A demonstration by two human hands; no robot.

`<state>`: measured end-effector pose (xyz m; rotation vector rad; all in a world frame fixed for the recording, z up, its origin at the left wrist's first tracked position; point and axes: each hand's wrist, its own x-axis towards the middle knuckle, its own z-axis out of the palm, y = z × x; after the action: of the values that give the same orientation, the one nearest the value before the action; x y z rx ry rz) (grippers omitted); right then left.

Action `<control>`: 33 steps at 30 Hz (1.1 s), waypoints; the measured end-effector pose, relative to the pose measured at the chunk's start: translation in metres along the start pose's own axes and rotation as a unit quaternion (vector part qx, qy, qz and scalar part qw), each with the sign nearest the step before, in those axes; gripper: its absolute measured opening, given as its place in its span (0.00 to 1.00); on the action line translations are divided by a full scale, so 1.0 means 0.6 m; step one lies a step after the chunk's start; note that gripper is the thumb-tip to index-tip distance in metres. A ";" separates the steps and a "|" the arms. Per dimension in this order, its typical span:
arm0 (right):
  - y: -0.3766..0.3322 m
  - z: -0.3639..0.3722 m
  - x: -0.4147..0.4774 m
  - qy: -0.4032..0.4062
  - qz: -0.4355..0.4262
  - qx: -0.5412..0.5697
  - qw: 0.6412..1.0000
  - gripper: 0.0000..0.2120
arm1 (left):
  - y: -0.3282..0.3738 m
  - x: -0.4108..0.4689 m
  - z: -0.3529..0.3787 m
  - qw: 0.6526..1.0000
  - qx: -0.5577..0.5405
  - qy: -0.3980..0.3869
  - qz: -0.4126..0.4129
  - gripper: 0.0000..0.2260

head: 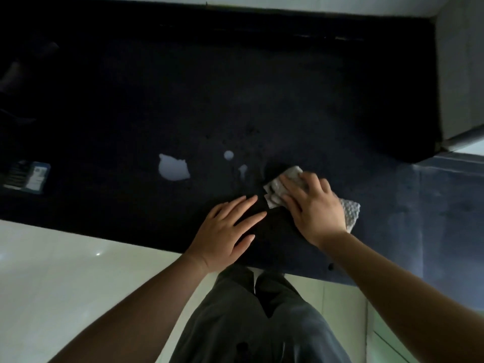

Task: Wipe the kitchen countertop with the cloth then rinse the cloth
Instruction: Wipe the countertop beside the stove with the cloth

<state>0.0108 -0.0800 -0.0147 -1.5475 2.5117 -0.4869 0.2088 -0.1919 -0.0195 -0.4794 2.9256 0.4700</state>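
Observation:
The dark kitchen countertop (183, 95) fills the upper half of the view. A grey textured cloth (351, 210) lies on it near the front edge, right of centre. My right hand (314, 205) presses flat on the cloth, fingers spread over it, with cloth showing at both ends. My left hand (227, 231) rests flat on the bare counter just left of the cloth, fingers apart, holding nothing. A pale puddle (172, 167) and two smaller wet spots (228, 154) sit on the counter left of the cloth.
A small blue and white packet (27, 176) lies at the counter's left side. A light wall or cabinet (461, 74) bounds the counter on the right. The pale tiled floor (65, 279) and my dark trousers (256, 323) are below the front edge.

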 end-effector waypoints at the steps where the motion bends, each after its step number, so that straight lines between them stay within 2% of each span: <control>1: 0.011 -0.003 -0.008 0.001 -0.007 -0.002 1.000 0.19 | 0.001 -0.002 0.000 1.000 -0.003 -0.001 -0.005 0.22; 3: 0.020 -0.006 0.001 0.005 0.007 -0.004 1.000 0.19 | 0.004 -0.002 -0.006 1.000 -0.005 -0.004 -0.006 0.21; 8: -0.041 0.016 0.096 -0.002 0.119 0.013 0.993 0.20 | 0.000 -0.011 -0.040 0.999 -0.012 0.028 -0.025 0.20; 13: -0.056 0.015 0.030 -0.024 -0.024 0.002 0.999 0.19 | -0.045 -0.054 -0.032 0.996 -0.007 0.038 -0.085 0.21; 15: -0.032 0.010 0.026 -0.016 -0.034 0.002 0.999 0.18 | -0.064 -0.059 -0.025 0.996 0.015 0.023 -0.084 0.22; 20: -0.048 0.017 0.090 0.010 0.140 0.009 0.990 0.20 | -0.086 -0.056 -0.006 0.998 -0.006 0.031 -0.063 0.23; 26: -0.087 0.028 0.039 0.038 0.125 0.002 0.991 0.18 | -0.098 -0.057 -0.006 0.996 -0.063 0.049 -0.038 0.22; 33: -0.136 0.048 0.098 0.092 0.246 0.012 0.965 0.17 | -0.121 -0.059 -0.028 0.990 -0.132 0.052 0.012 0.21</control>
<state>0.0610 -0.1717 -0.0105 -0.8446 2.8766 -0.6003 0.2647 -0.2528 -0.0177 -0.5132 2.9835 0.8691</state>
